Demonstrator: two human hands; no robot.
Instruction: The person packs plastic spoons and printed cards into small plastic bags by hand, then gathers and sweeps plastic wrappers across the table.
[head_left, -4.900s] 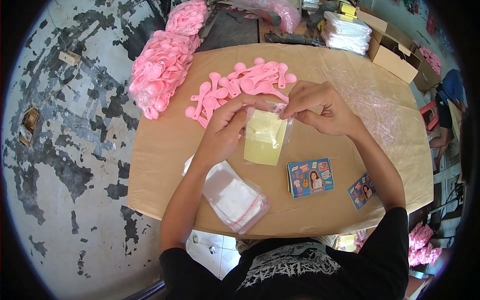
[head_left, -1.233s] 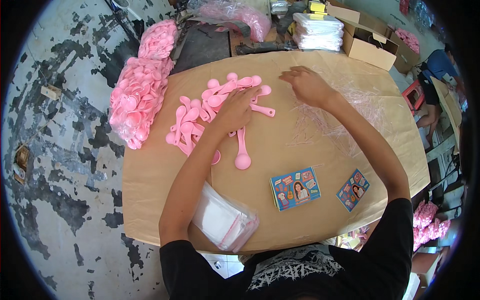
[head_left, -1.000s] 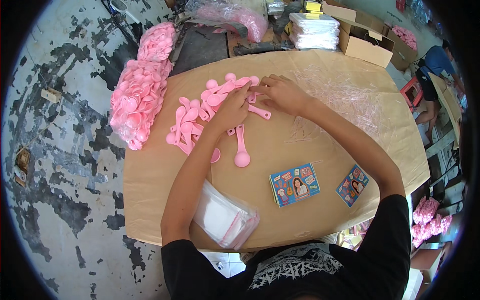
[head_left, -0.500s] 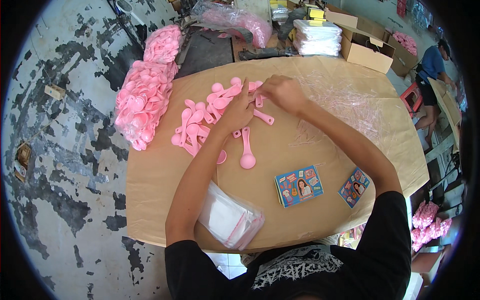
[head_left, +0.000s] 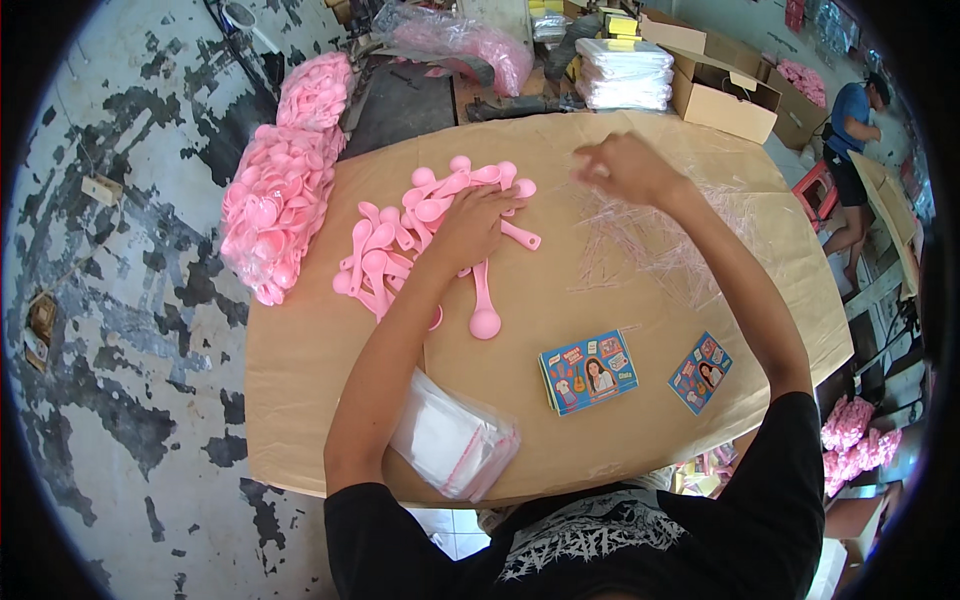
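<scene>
Pink plastic spoons (head_left: 378,237) lie in a loose heap on the brown-paper-covered table (head_left: 300,400). My left hand (head_left: 470,228) rests palm down on the right side of the heap, its fingers stretched over several handles. A single pink scoop (head_left: 484,322) lies just in front of that hand, round end toward me. To the right of the heap, my right hand (head_left: 632,170) hovers with thumb and forefinger apart, and I see nothing between them. Beneath and right of it is a spread of thin clear strips (head_left: 725,225).
Clear bags (head_left: 450,440) lie near the front edge, beside a stack of blue cards (head_left: 590,375) and a separate blue card (head_left: 700,373). Bulging bags of pink spoons (head_left: 275,200) stand at the left. Behind are an opened carton (head_left: 725,105) and packed clear sheets (head_left: 622,75). Another person (head_left: 855,130) works far right.
My right hand has moved right, away from the spoons and my left hand. The left hand's raised forefinger has come down over the heap. The whole view has shifted slightly.
</scene>
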